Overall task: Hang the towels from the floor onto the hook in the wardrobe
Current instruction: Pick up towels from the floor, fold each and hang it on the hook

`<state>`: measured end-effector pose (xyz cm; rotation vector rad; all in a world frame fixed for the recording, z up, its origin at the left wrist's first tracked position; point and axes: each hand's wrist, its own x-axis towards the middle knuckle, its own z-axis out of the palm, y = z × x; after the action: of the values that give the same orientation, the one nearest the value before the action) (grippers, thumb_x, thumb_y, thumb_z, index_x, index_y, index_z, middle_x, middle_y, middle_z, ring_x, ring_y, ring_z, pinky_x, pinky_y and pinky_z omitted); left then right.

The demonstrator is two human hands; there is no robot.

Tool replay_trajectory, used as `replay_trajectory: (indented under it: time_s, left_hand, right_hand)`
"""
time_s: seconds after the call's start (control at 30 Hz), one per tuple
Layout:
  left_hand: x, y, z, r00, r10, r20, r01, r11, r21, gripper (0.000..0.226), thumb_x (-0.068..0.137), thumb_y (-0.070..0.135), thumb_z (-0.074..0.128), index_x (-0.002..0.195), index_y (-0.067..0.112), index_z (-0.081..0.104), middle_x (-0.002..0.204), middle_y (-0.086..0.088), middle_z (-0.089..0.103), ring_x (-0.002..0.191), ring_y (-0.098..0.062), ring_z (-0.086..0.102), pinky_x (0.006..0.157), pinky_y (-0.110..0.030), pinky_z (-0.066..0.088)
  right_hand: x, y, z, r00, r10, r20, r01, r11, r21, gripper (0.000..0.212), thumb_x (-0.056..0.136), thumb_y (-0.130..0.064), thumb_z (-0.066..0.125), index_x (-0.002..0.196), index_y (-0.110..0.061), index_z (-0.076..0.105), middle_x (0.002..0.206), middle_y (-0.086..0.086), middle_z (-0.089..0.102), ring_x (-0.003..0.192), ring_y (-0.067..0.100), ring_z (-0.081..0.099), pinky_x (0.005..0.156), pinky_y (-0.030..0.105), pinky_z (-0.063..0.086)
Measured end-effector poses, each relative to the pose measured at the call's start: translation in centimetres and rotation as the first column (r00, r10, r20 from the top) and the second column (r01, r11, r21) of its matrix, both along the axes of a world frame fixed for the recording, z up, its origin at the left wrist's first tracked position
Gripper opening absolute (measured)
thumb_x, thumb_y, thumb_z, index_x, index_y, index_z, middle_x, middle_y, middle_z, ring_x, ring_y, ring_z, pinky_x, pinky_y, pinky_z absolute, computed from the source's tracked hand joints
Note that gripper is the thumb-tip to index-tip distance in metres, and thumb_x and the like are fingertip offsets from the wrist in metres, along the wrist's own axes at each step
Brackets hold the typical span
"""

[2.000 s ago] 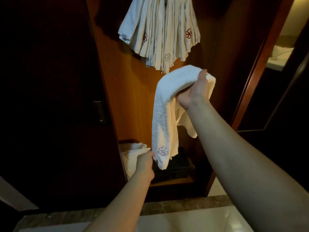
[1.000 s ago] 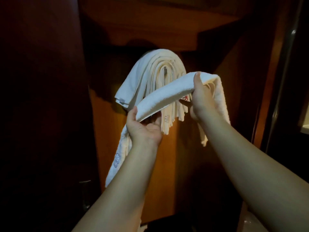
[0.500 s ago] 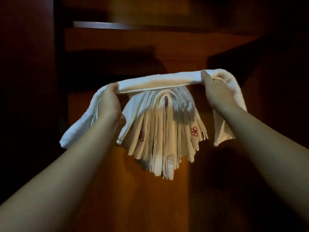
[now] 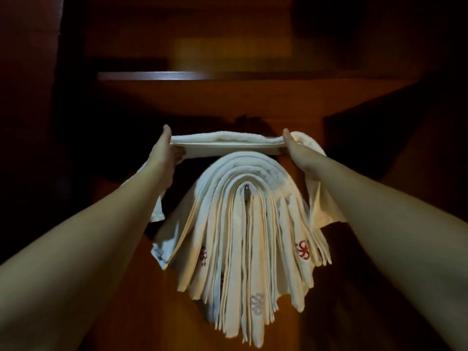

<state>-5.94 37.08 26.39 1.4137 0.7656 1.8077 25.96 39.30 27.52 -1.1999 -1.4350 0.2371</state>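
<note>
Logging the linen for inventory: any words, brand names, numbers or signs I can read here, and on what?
No readable text anywhere.
Hanging towels: embroidered emblems only, red, red and grey; swirl motifs, no letters.
Towel held by the hands: no marking visible.
Shelf and wardrobe back panel: nothing written.

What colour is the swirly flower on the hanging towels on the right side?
Red. The swirly embroidered flower sits on the white hanging towels, clearest in the head view.
</note>
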Motion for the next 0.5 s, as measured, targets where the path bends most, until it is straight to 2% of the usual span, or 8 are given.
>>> replay_trajectory:
  time_s: [0.07, 0.17, 0.2, 0.27, 0.3, 0.33, 0.4, 0.5]
  left_hand:
    - [0.3, 0.8, -1.0, 0.995, 0.021, -0.092, -0.022, 1.000, -0.007, 0.088, 0.098, 0.071, 0.026, 0.151, 0.003, 0.039, 0.151, -0.016, 0.048, 0.139, -0.022, 0.046, 0.114, -0.031, 0.024]
    - [0.9, 1.6, -2.7, 0.979, -0.045, -0.198, 0.042, 0.999, -0.022, 0.095, 0.095, 0.077, 0.021, 0.152, 0.004, 0.036, 0.157, -0.010, 0.040, 0.145, -0.017, 0.036, 0.109, -0.027, 0.021]
    - [0.9, 1.8, -3.2, 0.971, -0.085, -0.225, 0.081, 0.996, -0.027, 0.096, 0.094, 0.078, 0.019, 0.152, 0.004, 0.037, 0.155, -0.007, 0.043, 0.141, -0.012, 0.041, 0.105, -0.024, 0.024]
    - [0.6, 2.2, -4.0, 0.964, -0.121, -0.239, 0.118, 0.993, -0.027, 0.095, 0.094, 0.078, 0.017, 0.149, 0.005, 0.043, 0.133, 0.006, 0.059, 0.110, 0.003, 0.063, 0.093, -0.017, 0.038]
    - [0.2, 2.4, -4.6, 0.966, -0.103, -0.237, 0.100, 0.995, -0.024, 0.093, 0.095, 0.077, 0.017, 0.147, 0.005, 0.045, 0.125, 0.010, 0.061, 0.095, 0.007, 0.066, 0.085, -0.016, 0.042]
    - [-0.2, 2.8, -5.3, 0.968, -0.067, -0.243, 0.065, 0.998, -0.019, 0.091, 0.096, 0.075, 0.017, 0.147, 0.006, 0.046, 0.127, 0.007, 0.062, 0.091, 0.007, 0.065, 0.084, -0.016, 0.042]
    - [-1.0, 3.7, -6.9, 0.962, -0.010, -0.272, 0.007, 1.000, -0.010, 0.090, 0.096, 0.073, 0.015, 0.147, 0.006, 0.046, 0.144, -0.008, 0.055, 0.103, 0.000, 0.059, 0.089, -0.017, 0.039]
    - [-1.8, 4.2, -8.8, 0.947, -0.022, -0.321, 0.005, 0.998, -0.055, 0.093, 0.096, 0.073, 0.009, 0.143, 0.006, 0.051, 0.147, -0.012, 0.053, 0.116, -0.011, 0.055, 0.091, -0.021, 0.039]
  right_hand:
    - [0.9, 1.4, -0.8, 0.997, 0.067, 0.027, -0.066, 0.998, -0.020, 0.116, 0.044, -0.111, 0.026, 0.135, -0.045, 0.054, 0.142, -0.003, 0.059, 0.130, 0.018, 0.055, 0.114, 0.045, 0.039]
    - [2.0, 1.6, -1.7, 0.976, 0.220, -0.013, -0.220, 0.972, -0.086, 0.091, 0.076, -0.094, 0.030, 0.142, -0.035, 0.053, 0.145, 0.004, 0.058, 0.132, 0.019, 0.054, 0.117, 0.043, 0.034]
    - [2.4, 1.7, -1.9, 0.970, 0.240, -0.028, -0.241, 0.966, -0.090, 0.083, 0.085, -0.087, 0.030, 0.143, -0.032, 0.053, 0.146, 0.005, 0.057, 0.132, 0.020, 0.053, 0.118, 0.043, 0.032]
    - [3.1, 2.4, -2.3, 0.963, 0.266, -0.030, -0.268, 0.957, -0.113, 0.081, 0.094, -0.078, 0.026, 0.152, -0.024, 0.044, 0.149, 0.004, 0.052, 0.138, 0.021, 0.047, 0.121, 0.044, 0.027]
    - [3.1, 2.6, -2.7, 0.959, 0.284, -0.025, -0.284, 0.951, -0.122, 0.080, 0.096, -0.076, 0.026, 0.154, -0.023, 0.040, 0.150, 0.004, 0.050, 0.139, 0.021, 0.046, 0.122, 0.043, 0.027]
    - [3.0, 2.7, -3.1, 0.957, 0.289, -0.019, -0.290, 0.950, -0.115, 0.076, 0.096, -0.074, 0.029, 0.154, -0.026, 0.039, 0.150, 0.003, 0.050, 0.138, 0.021, 0.047, 0.121, 0.043, 0.030]
    - [2.9, 2.9, -4.0, 0.967, 0.255, -0.002, -0.254, 0.962, -0.101, 0.075, 0.090, -0.079, 0.037, 0.148, -0.033, 0.045, 0.144, 0.003, 0.057, 0.130, 0.019, 0.055, 0.115, 0.043, 0.039]
    - [2.6, 2.9, -5.3, 0.967, 0.254, 0.007, -0.248, 0.950, -0.190, 0.071, 0.080, -0.086, 0.035, 0.127, -0.038, 0.056, 0.116, -0.003, 0.068, 0.108, 0.012, 0.064, 0.098, 0.034, 0.048]
